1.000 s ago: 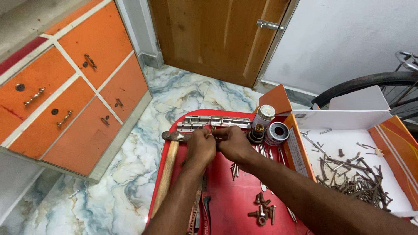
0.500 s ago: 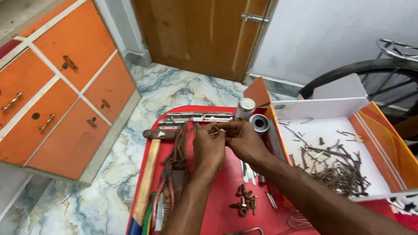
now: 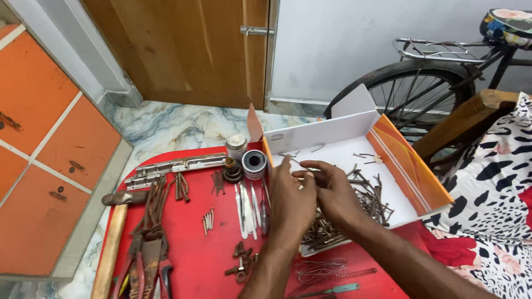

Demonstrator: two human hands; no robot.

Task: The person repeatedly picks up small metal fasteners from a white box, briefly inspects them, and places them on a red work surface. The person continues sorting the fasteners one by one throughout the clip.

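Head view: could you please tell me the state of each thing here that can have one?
Cardboard box: open, flaps up, rusty nails loose inside.
Wooden door: closed.
Orange cabinet: drawers shut.
Small jar: upright, lid on.
Hammer: lying flat on the red surface.
Left hand: over the box edge; grip unclear.
Right hand: over the nails; grip unclear.

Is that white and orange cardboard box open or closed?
Open. The cardboard box has its flaps standing up, and its white inside shows a heap of rusty nails, with both hands over it.
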